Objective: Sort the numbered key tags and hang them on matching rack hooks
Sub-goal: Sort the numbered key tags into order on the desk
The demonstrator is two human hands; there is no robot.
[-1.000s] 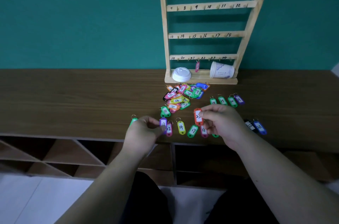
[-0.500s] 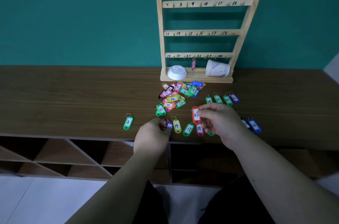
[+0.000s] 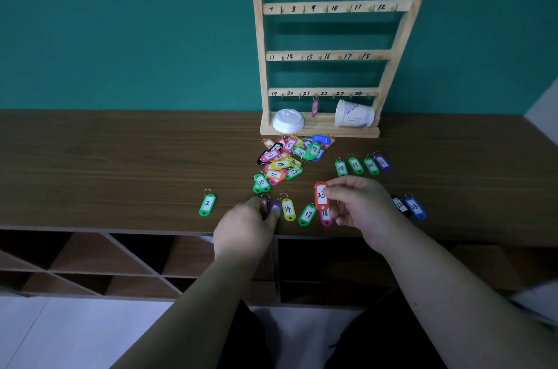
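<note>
Right hand point(image 3: 362, 205) pinches an orange key tag point(image 3: 321, 196) between thumb and fingertips and holds it upright just above the wooden table point(image 3: 120, 172); its label reads 23. Directly under that tag and beside the knuckles lie a pink tag marked 18 point(image 3: 325, 215) and a green tag marked 17 point(image 3: 307, 214), with a yellow tag marked 14 point(image 3: 288, 209) next to them. The left hand point(image 3: 244, 226) has its curled fingertips down on a purple tag point(image 3: 275, 208) at the table's near edge; whether it grips the tag or only touches it cannot be told. A green tag marked 2 point(image 3: 207, 204) lies apart to the left of that hand.

Beyond both hands is a mixed pile of tags point(image 3: 287, 157), and a short row of green tags point(image 3: 355, 165) ends in a purple one on the right. A blue tag marked 23 point(image 3: 415, 207) and a black tag point(image 3: 399, 205) lie just right of the right wrist. The wooden rack point(image 3: 326, 8) stands against the teal wall, one hanging pink tag point(image 3: 314, 107) on its lowest rail. A white lid point(image 3: 288, 121) and a tipped paper cup point(image 3: 354, 114) rest on its base.
</note>
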